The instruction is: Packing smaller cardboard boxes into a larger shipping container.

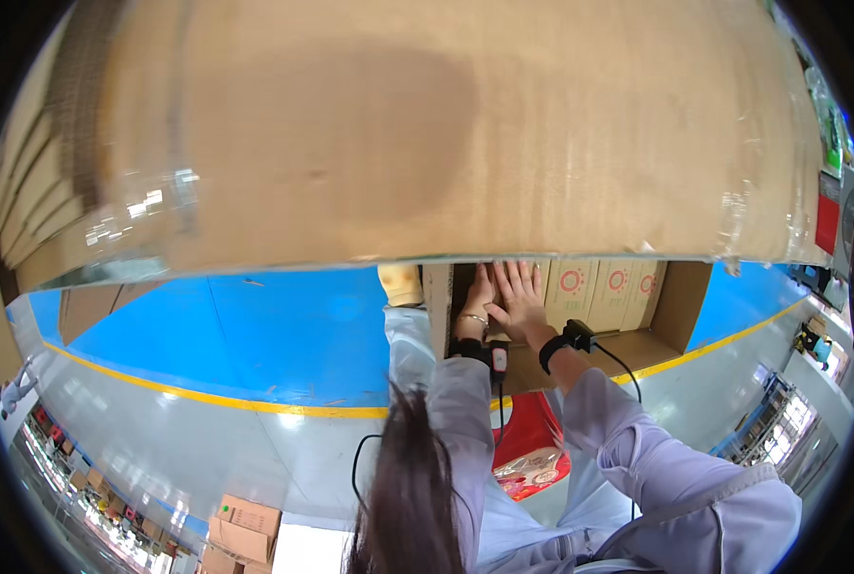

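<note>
A large brown cardboard flap point(427, 134) fills the upper half of the view, close to the camera. Below it an open cardboard carton point(680, 306) holds several small tan boxes point(604, 287) with red round marks. My left hand point(477, 298) and my right hand point(520, 295) reach side by side into the carton, fingers spread flat against the boxes at its left end. Both wrists carry black bands with a cable. Whether either hand grips a box is hidden by the flap. A red package point(530, 448) lies lower, between my arms.
The floor is blue point(255, 325) with a yellow line point(207, 397) and a grey band point(178, 440) beyond it. Stacked cardboard boxes point(240, 531) stand at the lower left. Shelving and equipment point(781, 421) sit along the right edge.
</note>
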Motion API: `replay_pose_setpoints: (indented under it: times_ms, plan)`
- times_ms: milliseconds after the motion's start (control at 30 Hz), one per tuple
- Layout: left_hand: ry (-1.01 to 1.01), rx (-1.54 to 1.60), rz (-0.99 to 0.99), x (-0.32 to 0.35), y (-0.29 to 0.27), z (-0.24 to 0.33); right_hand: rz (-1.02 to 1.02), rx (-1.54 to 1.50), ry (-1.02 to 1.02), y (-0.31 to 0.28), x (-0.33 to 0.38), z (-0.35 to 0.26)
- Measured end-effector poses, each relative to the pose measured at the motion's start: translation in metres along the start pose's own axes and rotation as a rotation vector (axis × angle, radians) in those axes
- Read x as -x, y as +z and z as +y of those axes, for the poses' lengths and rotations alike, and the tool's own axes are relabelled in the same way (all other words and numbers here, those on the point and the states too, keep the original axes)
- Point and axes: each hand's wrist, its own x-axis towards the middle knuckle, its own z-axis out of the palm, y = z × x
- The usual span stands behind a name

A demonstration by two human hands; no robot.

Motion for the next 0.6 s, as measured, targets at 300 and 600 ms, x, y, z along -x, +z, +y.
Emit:
replay_pose_setpoints:
  times_ms: [300, 600]
  plan:
    - [0.12, -0.24, -0.398, 0.134, 0.014, 0.07, -0.54, -0.313, 0.161, -0.116, 0.024, -0.001]
    - [0.759, -0.515, -0.79, 0.319, -0.038, 0.337, -0.046, -0.789, -0.324, -0.431, -0.015, -0.131]
